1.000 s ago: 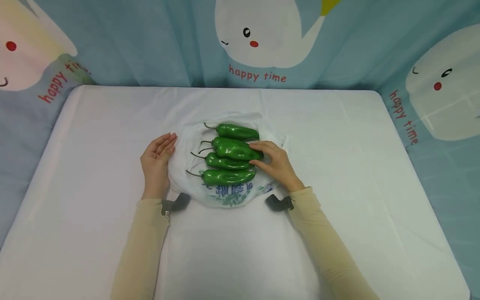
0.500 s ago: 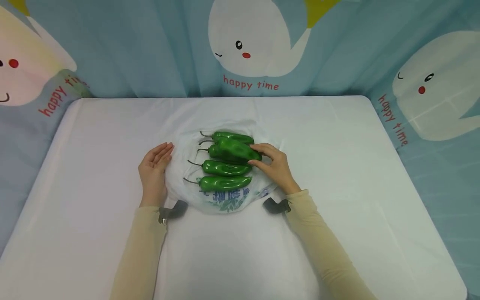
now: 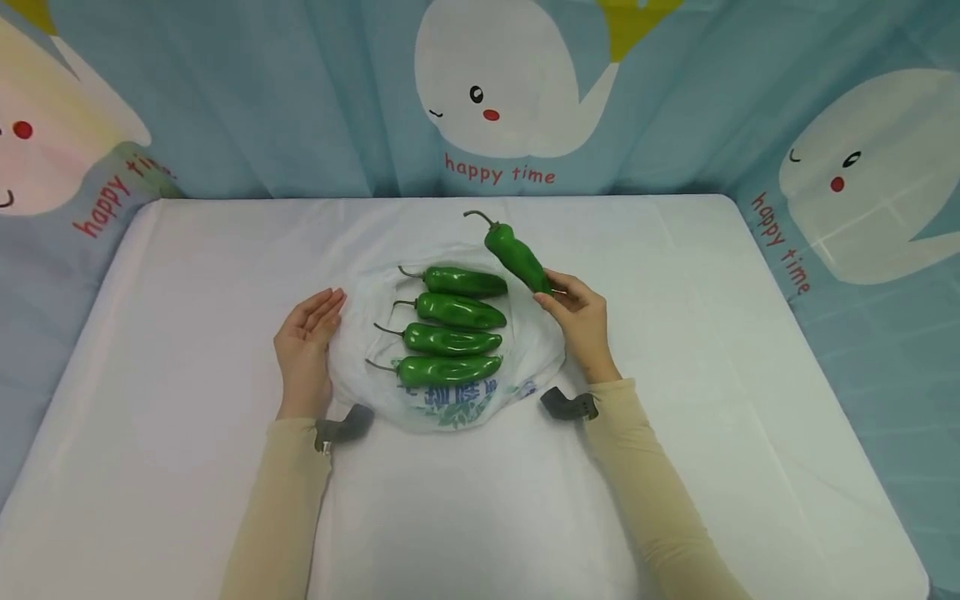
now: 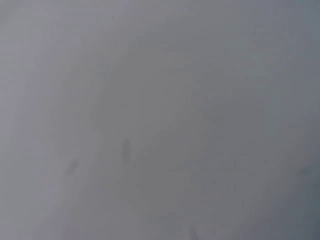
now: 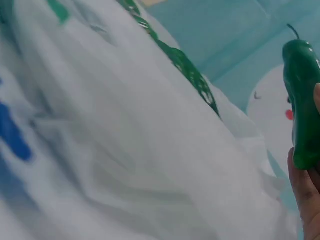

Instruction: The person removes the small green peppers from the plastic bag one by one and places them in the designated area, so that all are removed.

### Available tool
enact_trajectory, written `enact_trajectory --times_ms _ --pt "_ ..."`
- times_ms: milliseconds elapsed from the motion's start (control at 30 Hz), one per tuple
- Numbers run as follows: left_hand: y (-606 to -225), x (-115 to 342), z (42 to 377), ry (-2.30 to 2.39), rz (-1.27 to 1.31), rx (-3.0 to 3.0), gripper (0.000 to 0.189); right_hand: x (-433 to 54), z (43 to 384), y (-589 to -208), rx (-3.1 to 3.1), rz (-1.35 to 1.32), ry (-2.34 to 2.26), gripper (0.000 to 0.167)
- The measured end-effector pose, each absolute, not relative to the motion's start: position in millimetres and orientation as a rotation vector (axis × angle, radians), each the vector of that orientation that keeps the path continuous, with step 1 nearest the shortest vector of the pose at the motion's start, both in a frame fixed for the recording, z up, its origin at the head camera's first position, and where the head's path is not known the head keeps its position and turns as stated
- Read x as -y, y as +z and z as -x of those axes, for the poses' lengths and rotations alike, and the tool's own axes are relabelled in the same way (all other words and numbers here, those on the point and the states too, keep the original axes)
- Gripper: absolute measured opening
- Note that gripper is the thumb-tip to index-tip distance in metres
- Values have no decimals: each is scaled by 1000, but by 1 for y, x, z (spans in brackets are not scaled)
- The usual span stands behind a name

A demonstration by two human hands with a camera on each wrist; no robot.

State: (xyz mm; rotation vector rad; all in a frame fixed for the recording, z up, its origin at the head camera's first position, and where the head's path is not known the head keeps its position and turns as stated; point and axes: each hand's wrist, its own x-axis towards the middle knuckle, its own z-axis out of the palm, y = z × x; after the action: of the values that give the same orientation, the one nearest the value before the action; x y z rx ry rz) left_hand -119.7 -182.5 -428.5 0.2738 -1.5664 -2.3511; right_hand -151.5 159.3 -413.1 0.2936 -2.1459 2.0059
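A long green pepper (image 3: 516,255) is held by its tip between the thumb and fingers of my right hand (image 3: 583,321), raised at the upper right of the bag with its stem pointing up and left. The right wrist view also shows this pepper (image 5: 302,100) upright in the hand (image 5: 305,200). Several more green peppers (image 3: 461,311) lie in a row on a white plastic bag (image 3: 420,408). My left hand (image 3: 306,346) rests at the bag's left edge, fingers together and loosely bent, holding nothing. Only blurred grey fills the left wrist view.
A white-covered table (image 3: 480,508) lies under everything. Behind it and along its sides hangs a blue curtain (image 3: 315,108) with whale prints. Dark wrist-camera mounts (image 3: 567,405) stick out inward from both sleeves.
My right hand has lifted the top pepper off the others and moved it up and to the right, tilting it stem-up. The left hand stays by the bag.
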Motion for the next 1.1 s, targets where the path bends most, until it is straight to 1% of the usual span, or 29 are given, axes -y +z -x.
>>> enact_trajectory --times_ms 167,433,633,867,1000,1100 --pt "-429 182 121 -2339 -253 1559 33 -171 155 -413 2071 -179 2032 39" --pt "-430 179 122 -2359 -268 1541 33 -195 159 -415 2045 144 2003 38" --pt "-426 179 122 -2360 -266 1511 33 -205 166 -416 2012 244 2034 39" --pt "-425 180 124 -2373 -276 1492 34 -208 174 -419 1948 405 2084 34" --pt "-427 181 125 -2380 -281 1485 33 -209 176 -422 1960 510 2142 36" --pt "-430 181 125 -2398 -288 1470 33 -211 175 -425 2002 533 2142 36"
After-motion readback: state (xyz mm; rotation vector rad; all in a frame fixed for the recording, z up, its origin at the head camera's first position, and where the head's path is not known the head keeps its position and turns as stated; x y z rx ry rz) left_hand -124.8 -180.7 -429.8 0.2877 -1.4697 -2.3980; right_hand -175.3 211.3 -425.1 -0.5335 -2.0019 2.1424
